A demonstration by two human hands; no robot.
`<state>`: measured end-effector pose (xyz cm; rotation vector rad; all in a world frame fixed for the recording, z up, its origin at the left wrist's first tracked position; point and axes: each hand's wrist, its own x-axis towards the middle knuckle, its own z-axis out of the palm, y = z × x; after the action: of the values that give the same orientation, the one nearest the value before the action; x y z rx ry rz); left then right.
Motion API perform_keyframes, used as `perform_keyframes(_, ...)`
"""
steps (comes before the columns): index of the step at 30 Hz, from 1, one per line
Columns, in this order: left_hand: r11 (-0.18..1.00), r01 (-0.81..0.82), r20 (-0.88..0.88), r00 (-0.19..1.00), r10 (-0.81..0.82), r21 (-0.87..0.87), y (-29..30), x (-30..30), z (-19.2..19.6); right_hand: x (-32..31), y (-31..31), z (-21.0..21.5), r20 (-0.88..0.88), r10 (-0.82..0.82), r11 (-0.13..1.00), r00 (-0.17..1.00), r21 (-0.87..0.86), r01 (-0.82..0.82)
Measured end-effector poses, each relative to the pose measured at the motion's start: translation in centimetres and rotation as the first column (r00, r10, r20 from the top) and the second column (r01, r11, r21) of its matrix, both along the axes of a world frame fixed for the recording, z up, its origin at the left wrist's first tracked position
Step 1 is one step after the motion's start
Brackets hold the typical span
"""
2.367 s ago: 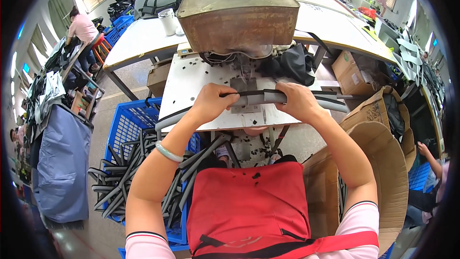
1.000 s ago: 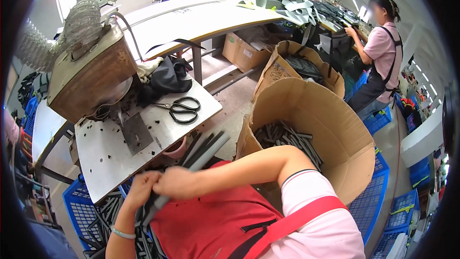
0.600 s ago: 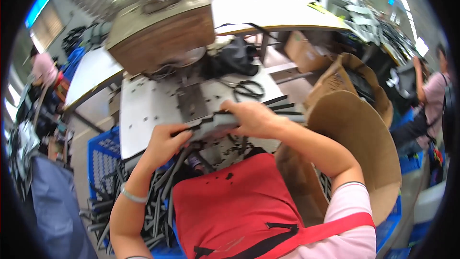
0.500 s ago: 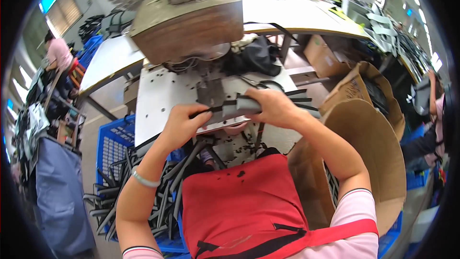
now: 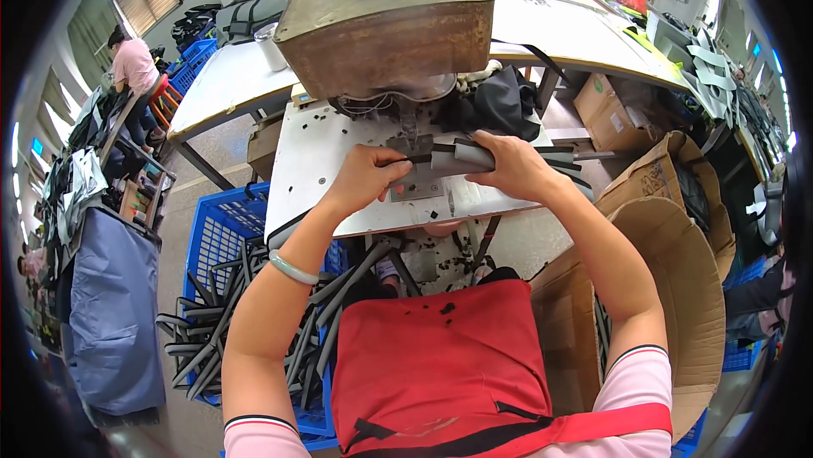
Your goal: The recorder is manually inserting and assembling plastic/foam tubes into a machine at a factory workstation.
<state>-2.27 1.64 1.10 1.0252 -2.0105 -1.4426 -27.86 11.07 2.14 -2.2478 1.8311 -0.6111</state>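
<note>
A person in a red apron (image 5: 440, 356) holds a grey padded strap (image 5: 457, 156) flat on the white machine plate (image 5: 313, 162), just under the brown machine head (image 5: 389, 22). The strap's long axis runs left to right across the plate. The left hand (image 5: 366, 179) pinches its thin dark end below the needle area; the right hand (image 5: 512, 168) closes around the thicker grey end. Both hands sit equally close to the machine head.
</note>
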Motion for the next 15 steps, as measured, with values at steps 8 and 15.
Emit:
perform_keyframes(8,1.000,-0.010,-0.001,1.000,0.010,0.023,-1.0,-0.4,0.6,0.0,-0.6,0.9,0.027,-0.039,0.997,0.999,0.064,0.038)
perform_keyframes(15,0.996,-0.075,-0.120,0.989,0.081,0.050,-2.9,-0.4,-0.4,-0.1,-2.4,0.6,0.023,-0.051,0.999,0.998,-0.003,0.051)
